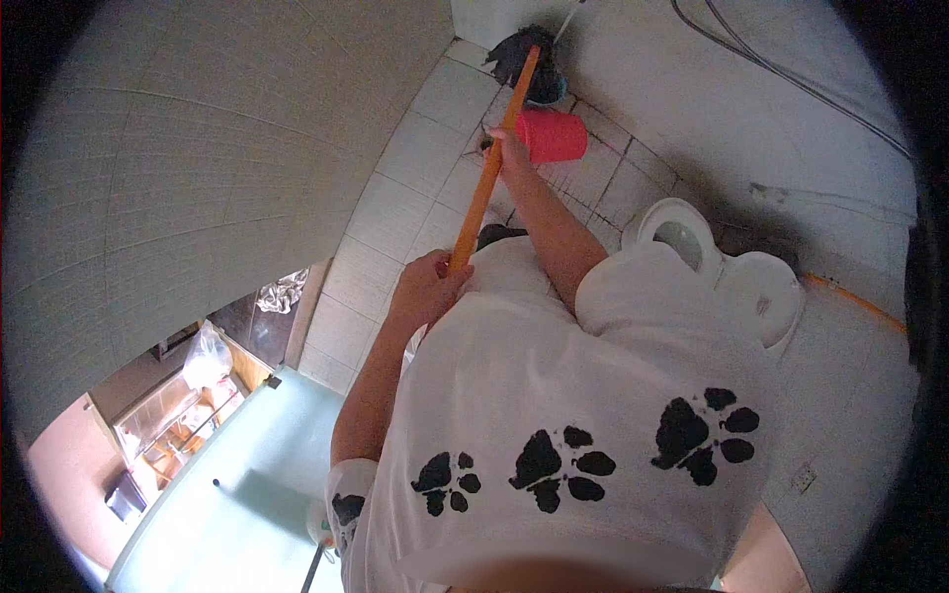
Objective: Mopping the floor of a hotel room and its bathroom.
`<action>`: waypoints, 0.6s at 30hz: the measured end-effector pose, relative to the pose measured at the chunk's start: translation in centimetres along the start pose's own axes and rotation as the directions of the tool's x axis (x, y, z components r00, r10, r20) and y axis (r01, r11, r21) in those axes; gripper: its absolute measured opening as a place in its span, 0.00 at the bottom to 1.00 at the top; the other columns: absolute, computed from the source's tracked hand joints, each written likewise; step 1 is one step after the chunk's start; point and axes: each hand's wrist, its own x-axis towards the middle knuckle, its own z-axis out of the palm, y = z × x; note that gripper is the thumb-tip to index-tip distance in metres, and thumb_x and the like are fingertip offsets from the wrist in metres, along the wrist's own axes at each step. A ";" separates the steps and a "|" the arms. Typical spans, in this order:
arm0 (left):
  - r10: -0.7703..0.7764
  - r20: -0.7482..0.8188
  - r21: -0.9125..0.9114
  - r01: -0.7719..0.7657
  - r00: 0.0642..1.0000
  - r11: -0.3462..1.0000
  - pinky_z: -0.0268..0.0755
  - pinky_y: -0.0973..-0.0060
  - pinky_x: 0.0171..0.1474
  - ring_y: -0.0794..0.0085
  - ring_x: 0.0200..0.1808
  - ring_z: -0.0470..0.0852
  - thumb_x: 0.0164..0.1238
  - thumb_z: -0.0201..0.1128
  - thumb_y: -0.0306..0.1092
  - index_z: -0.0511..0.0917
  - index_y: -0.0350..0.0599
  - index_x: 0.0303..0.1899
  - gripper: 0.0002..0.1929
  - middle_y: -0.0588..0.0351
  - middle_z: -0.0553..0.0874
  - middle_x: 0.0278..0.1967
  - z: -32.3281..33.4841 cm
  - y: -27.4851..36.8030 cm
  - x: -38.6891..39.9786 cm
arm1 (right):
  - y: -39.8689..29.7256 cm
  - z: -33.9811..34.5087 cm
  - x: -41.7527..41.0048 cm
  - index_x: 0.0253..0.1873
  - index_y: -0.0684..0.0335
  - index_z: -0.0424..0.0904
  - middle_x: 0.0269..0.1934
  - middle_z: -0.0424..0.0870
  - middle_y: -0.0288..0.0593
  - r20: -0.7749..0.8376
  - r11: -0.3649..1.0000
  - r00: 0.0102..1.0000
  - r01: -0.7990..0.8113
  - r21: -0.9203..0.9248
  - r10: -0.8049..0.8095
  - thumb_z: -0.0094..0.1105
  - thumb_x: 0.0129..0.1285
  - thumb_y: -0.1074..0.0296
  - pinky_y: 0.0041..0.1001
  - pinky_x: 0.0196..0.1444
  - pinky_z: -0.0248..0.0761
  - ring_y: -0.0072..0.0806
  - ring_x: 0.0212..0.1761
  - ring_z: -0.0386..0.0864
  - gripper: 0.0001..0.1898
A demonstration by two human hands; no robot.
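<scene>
Both hands grip the orange pole of a mop [482,194]. My left hand [431,285] is closed around the near end, close to my white shirt. Further along the pole, my right hand [510,152] holds it beside a red plastic bucket [554,136]. The pole slants away from me to a dark, stringy mop head [515,58] by the wall corner. A light blue rim [554,95] shows under the dark strands; what it belongs to is mostly hidden. A thin white stick [569,22] rises beside the mop head.
A white toilet [706,222] stands at the right, partly behind my sleeve. Pale tiles [430,148] cover the floor, with a tiled wall [245,148] at left. A glass door panel [282,430] and a doorway lie lower left. Grey hoses [771,67] hang along the right wall.
</scene>
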 end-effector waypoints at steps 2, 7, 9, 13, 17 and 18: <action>-0.010 0.156 -0.387 0.070 0.988 0.919 0.75 0.73 0.40 0.69 0.32 0.83 0.63 0.62 0.47 0.78 0.36 0.46 0.21 0.53 0.85 0.31 0.3 -1.0 -0.1 | -2.2 -0.7 -4.1 0.31 0.62 0.72 0.21 0.74 0.43 0.277 0.901 0.959 -0.172 0.399 0.061 0.59 0.58 0.58 0.31 0.20 0.69 0.33 0.20 0.75 0.13; 0.059 0.269 -0.796 0.187 0.961 0.575 0.72 0.78 0.38 0.75 0.30 0.79 0.69 0.54 0.41 0.78 0.36 0.46 0.16 0.56 0.82 0.30 1.3 -1.8 0.7 | -4.2 -0.5 -4.3 0.32 0.60 0.73 0.20 0.73 0.40 0.553 0.560 0.831 -0.488 0.669 0.064 0.51 0.61 0.53 0.29 0.23 0.70 0.34 0.21 0.74 0.15; 0.094 0.309 -0.878 0.246 0.946 0.410 0.72 0.79 0.39 0.75 0.30 0.79 0.70 0.53 0.41 0.78 0.37 0.46 0.16 0.55 0.81 0.30 1.4 -1.7 0.8 | -4.4 -0.3 -3.9 0.31 0.60 0.72 0.20 0.72 0.39 0.542 0.478 0.823 -0.550 0.685 0.170 0.50 0.62 0.54 0.27 0.23 0.70 0.33 0.20 0.73 0.14; -0.005 0.370 -0.834 0.334 0.929 0.440 0.72 0.77 0.40 0.73 0.31 0.79 0.69 0.52 0.41 0.77 0.38 0.48 0.16 0.54 0.81 0.32 1.6 -0.8 1.3 | -2.4 -0.3 -0.7 0.31 0.61 0.71 0.20 0.74 0.40 0.460 0.803 0.887 -0.310 0.509 0.050 0.47 0.66 0.57 0.29 0.22 0.70 0.29 0.20 0.74 0.15; -0.133 0.115 -0.401 0.168 0.984 0.900 0.74 0.70 0.42 0.65 0.35 0.82 0.65 0.57 0.43 0.75 0.38 0.50 0.19 0.47 0.83 0.36 1.2 2.3 0.8 | -2.5 -0.3 -1.4 0.30 0.64 0.70 0.18 0.72 0.41 0.174 0.986 0.973 0.137 0.096 -0.152 0.52 0.66 0.58 0.30 0.19 0.69 0.31 0.17 0.73 0.16; -0.136 0.114 -0.404 0.171 0.984 0.898 0.74 0.70 0.42 0.65 0.35 0.82 0.65 0.57 0.43 0.75 0.38 0.50 0.19 0.47 0.83 0.36 0.6 3.0 0.4 | -2.8 0.0 -1.9 0.30 0.64 0.70 0.18 0.72 0.41 0.177 0.986 0.973 0.135 0.093 -0.150 0.52 0.66 0.58 0.30 0.19 0.69 0.31 0.17 0.73 0.16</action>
